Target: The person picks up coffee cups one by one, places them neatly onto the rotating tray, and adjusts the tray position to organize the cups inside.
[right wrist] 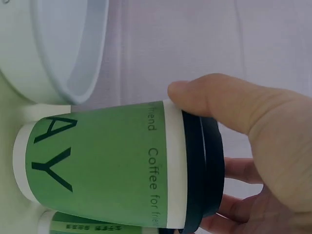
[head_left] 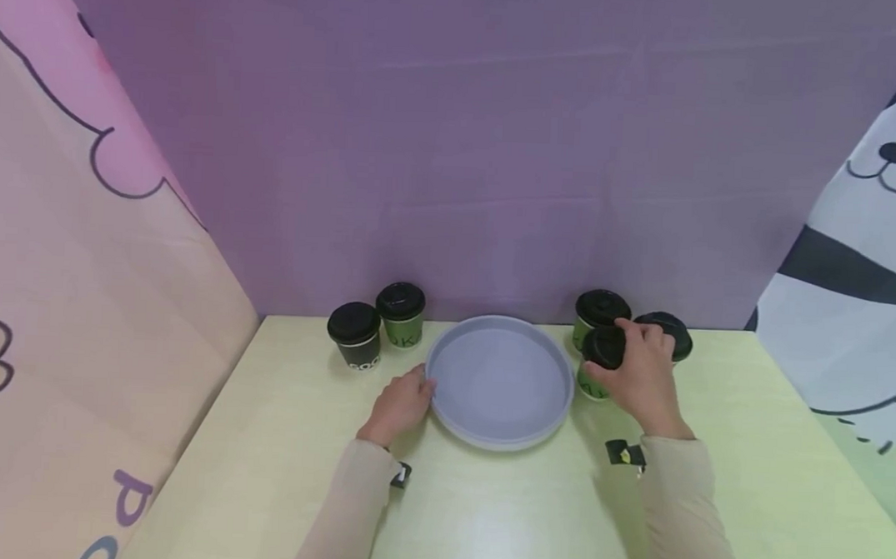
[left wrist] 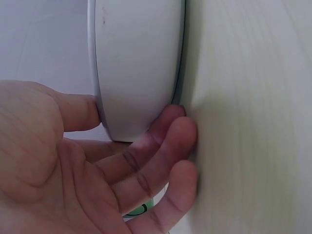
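Observation:
My left hand point(head_left: 400, 404) holds the left edge of a round, pale grey-blue shallow tray point(head_left: 499, 382). In the left wrist view, the thumb lies over the tray's rim point(left wrist: 139, 63) while fingertips reach beneath it, close to the table. On the other side, my right hand point(head_left: 645, 376) grips a green paper coffee cup point(head_left: 592, 386) by its black lid point(right wrist: 202, 168). The thumb is at the cup's white upper band in the right wrist view, with other fingers around the lid's far side. This cup stands upright, just right of the tray.
Behind the gripped cup stand another green lidded cup point(head_left: 601, 309) and a black-lidded cup point(head_left: 667, 331), partly covered by my hand. Left of the tray are a dark cup point(head_left: 355, 338) and a green cup point(head_left: 403, 317). A purple backdrop point(head_left: 453, 163) rises behind the table point(head_left: 483, 514).

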{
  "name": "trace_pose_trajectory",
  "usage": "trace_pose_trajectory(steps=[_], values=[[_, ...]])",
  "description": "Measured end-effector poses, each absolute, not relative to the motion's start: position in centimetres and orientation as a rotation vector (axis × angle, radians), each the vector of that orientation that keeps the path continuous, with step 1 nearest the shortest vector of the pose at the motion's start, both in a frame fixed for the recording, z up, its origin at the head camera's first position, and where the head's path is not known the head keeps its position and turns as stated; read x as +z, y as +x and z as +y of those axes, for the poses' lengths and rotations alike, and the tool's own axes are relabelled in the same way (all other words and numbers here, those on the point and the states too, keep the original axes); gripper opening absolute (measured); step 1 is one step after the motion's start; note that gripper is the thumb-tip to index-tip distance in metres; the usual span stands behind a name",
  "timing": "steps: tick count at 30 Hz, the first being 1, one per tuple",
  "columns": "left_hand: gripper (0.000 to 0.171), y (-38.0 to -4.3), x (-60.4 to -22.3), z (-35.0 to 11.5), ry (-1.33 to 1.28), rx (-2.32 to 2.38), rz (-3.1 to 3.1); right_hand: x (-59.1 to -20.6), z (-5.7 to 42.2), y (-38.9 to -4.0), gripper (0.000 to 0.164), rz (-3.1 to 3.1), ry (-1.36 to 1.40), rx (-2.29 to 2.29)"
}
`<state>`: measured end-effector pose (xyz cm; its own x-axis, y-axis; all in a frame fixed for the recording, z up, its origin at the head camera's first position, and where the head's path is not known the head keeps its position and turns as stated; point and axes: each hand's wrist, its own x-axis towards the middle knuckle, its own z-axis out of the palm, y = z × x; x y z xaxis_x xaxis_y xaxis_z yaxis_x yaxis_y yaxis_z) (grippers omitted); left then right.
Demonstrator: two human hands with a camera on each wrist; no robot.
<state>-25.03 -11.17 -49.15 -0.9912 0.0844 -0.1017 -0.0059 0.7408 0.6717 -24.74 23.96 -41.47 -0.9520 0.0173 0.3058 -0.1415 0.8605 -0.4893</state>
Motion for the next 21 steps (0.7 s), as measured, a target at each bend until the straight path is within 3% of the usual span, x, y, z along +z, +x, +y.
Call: trace_pose_trajectory(steps=[21], values=[[0.053, -25.0, -48.9, -11.2, 0.061, 1.078, 2.811, -39.3, 22.9, -23.4, 0.081, -2.574, 0.190, 0.788]])
